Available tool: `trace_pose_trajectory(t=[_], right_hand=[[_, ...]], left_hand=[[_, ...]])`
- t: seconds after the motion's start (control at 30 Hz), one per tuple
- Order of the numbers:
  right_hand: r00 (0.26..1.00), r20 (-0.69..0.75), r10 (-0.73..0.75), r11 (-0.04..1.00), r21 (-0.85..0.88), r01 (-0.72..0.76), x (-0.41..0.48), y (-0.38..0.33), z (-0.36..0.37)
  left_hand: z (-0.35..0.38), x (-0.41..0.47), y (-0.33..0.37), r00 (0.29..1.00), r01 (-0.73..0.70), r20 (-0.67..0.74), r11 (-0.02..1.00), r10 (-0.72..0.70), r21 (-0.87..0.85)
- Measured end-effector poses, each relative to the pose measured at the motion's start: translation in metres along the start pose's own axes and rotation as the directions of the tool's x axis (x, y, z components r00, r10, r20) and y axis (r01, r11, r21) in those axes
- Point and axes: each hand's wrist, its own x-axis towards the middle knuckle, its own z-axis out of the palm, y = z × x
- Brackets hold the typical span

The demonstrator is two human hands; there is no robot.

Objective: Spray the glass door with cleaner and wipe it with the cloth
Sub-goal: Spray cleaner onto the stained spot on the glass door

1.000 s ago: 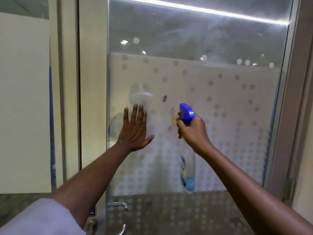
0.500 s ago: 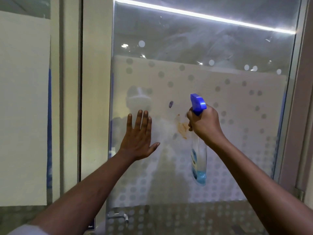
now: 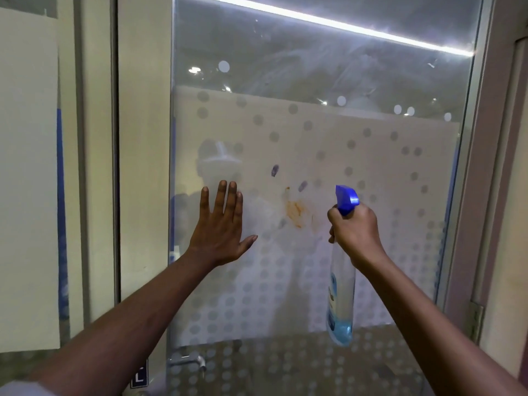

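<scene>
Head view: glass door (image 3: 357,81), frosted with a dot pattern, clear along its top edge. One orange smear (image 3: 295,211) near the pane's centre, small dark smudges (image 3: 275,170) just above it. Left hand (image 3: 220,230) open, fingers spread flat toward the glass beside the left edge. Right hand (image 3: 355,230) closed round the neck of a spray bottle (image 3: 341,295), blue nozzle up, blue liquid low in the bottle, right of the smear.

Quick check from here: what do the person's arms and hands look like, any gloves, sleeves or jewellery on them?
Both hands are bare: no gloves, rings or watch show on the left hand or the right hand. Both forearms are uncovered. A pale, whitish sleeve edge shows at the bottom left corner, blurred.
</scene>
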Motion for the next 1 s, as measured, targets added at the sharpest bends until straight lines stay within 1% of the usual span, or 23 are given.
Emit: trace_pose_trajectory(t=[0.13,0.23,0.4,0.53,0.63,0.73,0.83,1.0], right_hand=[[0.999,-0.005,0.042,0.999,0.012,-0.042,-0.004,0.009,-0.001],[0.999,-0.023,0.039,0.999,0.031,-0.038,-0.008,0.012,-0.002],[0.998,-0.021,0.053,0.997,-0.047,-0.054,-0.023,0.015,0.003],[0.995,0.011,0.095,0.995,-0.028,-0.094,-0.042,0.023,0.010],[0.998,0.019,0.052,0.998,-0.040,-0.051,-0.051,0.025,0.017],[0.994,0.102,-0.024,0.999,-0.019,0.026,-0.062,0.018,0.029],[0.975,0.202,-0.090,0.995,-0.023,0.096,-0.069,0.004,0.042],[0.959,0.257,-0.123,0.991,-0.010,0.130,-0.065,-0.021,0.060]], left_hand=[[-0.002,0.000,0.001,1.000,0.002,-0.001,1.000,-0.002,0.001],[-0.002,0.000,0.001,1.000,0.001,-0.004,1.000,-0.001,0.004],[-0.002,0.000,0.001,1.000,0.006,-0.001,1.000,-0.006,0.001],[-0.002,0.000,0.001,1.000,0.008,0.000,1.000,-0.008,-0.005],[-0.002,0.000,0.001,1.000,0.008,0.004,1.000,-0.008,-0.004],[-0.001,0.000,0.001,1.000,0.006,0.002,1.000,-0.006,-0.002],[-0.001,0.000,0.001,1.000,0.010,-0.012,1.000,-0.010,-0.012],[0.001,0.000,0.000,1.000,0.004,-0.028,1.000,-0.005,-0.029]])
